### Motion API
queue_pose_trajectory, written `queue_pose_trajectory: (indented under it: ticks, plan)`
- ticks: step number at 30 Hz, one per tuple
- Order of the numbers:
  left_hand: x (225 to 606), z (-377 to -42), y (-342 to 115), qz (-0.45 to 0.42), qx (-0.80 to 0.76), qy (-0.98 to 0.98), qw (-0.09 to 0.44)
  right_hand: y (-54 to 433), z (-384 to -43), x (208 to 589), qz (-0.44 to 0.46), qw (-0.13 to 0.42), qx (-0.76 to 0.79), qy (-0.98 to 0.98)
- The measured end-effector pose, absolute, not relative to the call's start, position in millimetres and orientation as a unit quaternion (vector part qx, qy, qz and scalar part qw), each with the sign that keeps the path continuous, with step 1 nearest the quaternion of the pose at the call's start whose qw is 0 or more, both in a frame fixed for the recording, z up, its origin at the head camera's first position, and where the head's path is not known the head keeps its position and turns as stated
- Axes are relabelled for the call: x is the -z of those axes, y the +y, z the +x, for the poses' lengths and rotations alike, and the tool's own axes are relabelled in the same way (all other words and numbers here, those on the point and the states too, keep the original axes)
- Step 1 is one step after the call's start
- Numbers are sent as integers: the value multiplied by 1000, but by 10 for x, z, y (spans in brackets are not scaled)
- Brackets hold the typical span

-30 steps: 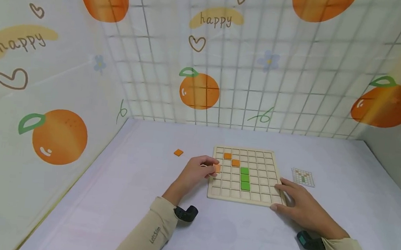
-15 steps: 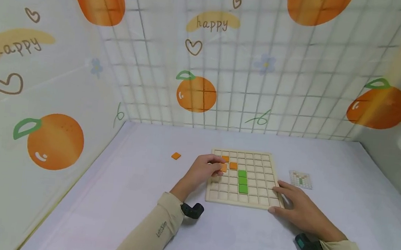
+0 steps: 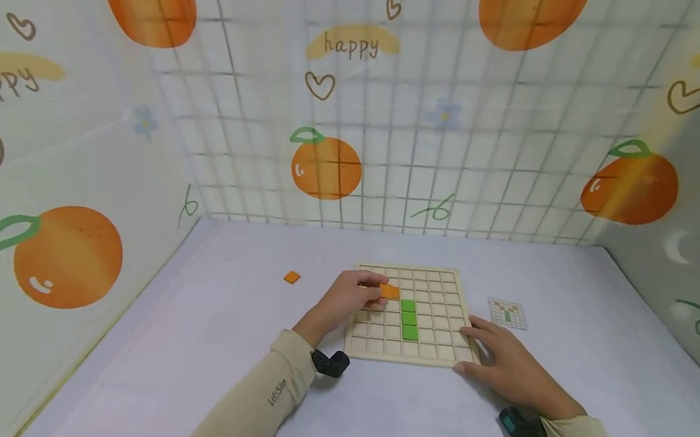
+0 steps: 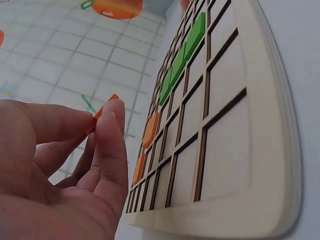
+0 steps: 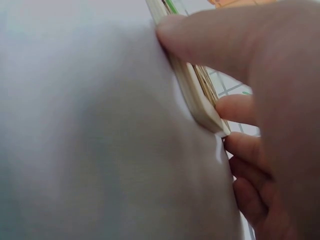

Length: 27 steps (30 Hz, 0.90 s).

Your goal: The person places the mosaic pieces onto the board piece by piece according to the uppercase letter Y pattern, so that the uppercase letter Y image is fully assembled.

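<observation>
My left hand [image 3: 348, 299] is above the left half of a wooden grid board [image 3: 402, 359]. Its thumb and fingertips pinch a small orange tile [image 4: 104, 107], held tilted and clear of the grid in the left wrist view. Two other orange tiles sit in the board's cells, the nearer one [image 4: 151, 129] beyond the fingertips; in the head view the left hand partly covers that area. A column of green tiles [image 3: 409, 318] fills cells near the board's middle. My right hand [image 3: 519, 368] holds the board's near right corner, thumb on the front edge, fingers along the right side.
One loose orange tile [image 3: 291, 277] lies on the white tabletop [image 3: 237, 334] left of the board. To the board's right lies a small card [image 3: 507, 313] printed with a coloured grid pattern. Printed curtains [image 3: 389, 145] enclose the back and sides.
My left hand has carried its orange tile rightward from the board's left edge to over the grid, beside the orange tiles. My right hand keeps its hold on the corner. The head view has shifted slightly.
</observation>
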<state>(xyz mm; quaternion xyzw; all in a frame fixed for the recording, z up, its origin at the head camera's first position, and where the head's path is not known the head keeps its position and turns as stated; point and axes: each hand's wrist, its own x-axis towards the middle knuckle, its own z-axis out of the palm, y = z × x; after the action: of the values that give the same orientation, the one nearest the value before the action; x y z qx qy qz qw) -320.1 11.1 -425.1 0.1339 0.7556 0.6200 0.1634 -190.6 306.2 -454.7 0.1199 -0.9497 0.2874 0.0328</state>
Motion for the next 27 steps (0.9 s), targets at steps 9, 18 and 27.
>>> queue_pose_trajectory:
  ticks: [9,18,27]
  plan:
    - [4241,-3265,194,137,-627,745,179,3065,-1921,4548,122,36,-291,-948]
    - [4266,-3291,250,133,-634,742,173,3041,-1900,4551,120,36,-287,-950]
    - [4225,-3336,307,137,-625,750,168,3056,-1915,4574,119,37,-281,-952]
